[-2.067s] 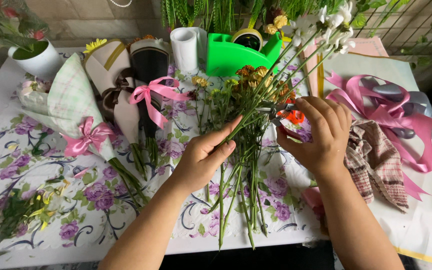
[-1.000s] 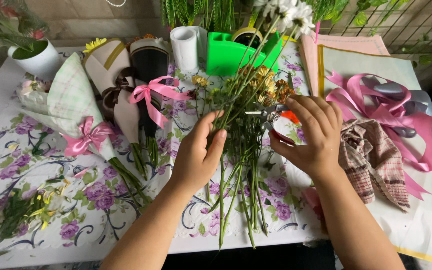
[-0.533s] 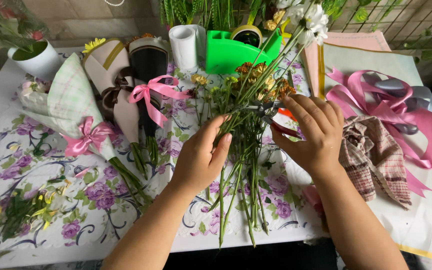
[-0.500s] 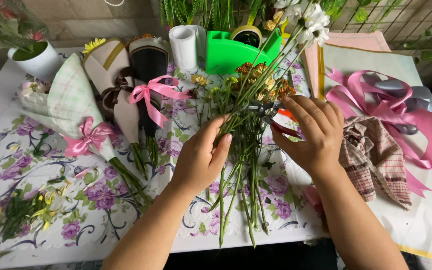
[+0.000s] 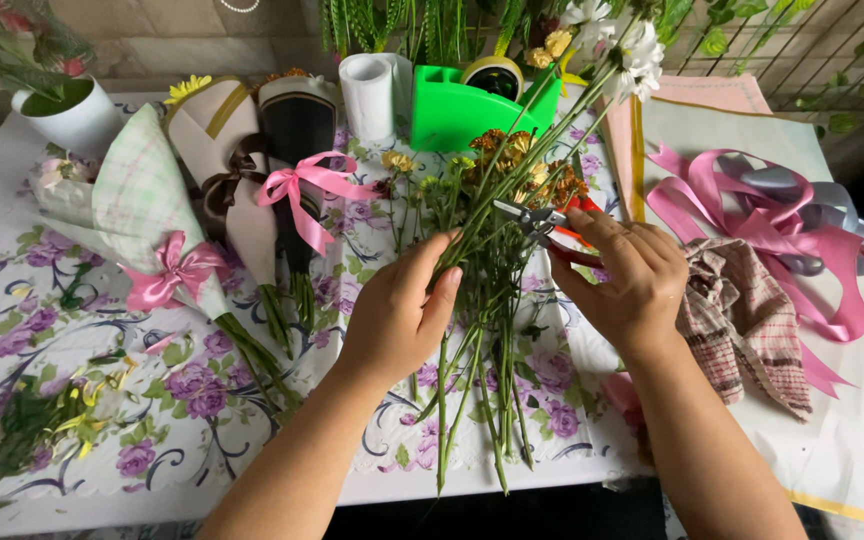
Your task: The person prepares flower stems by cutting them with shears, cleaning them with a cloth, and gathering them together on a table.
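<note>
My left hand [image 5: 397, 320] is closed round the bunch of flower stems [image 5: 482, 300], holding it upright over the desk [image 5: 12, 250]. A couple of seconds ago my right hand [image 5: 624, 280] lay flat against the stems — now it grips the red-handled scissors [image 5: 549, 222], blades parted and pushed in among the stalks. The white blooms [image 5: 632, 45] have swung higher, so trimming looks under way.

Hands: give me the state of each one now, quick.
Left hand: closed around the bunch of flower stems.
Right hand: closed on the red-handled scissors, blades at the stems.
</note>
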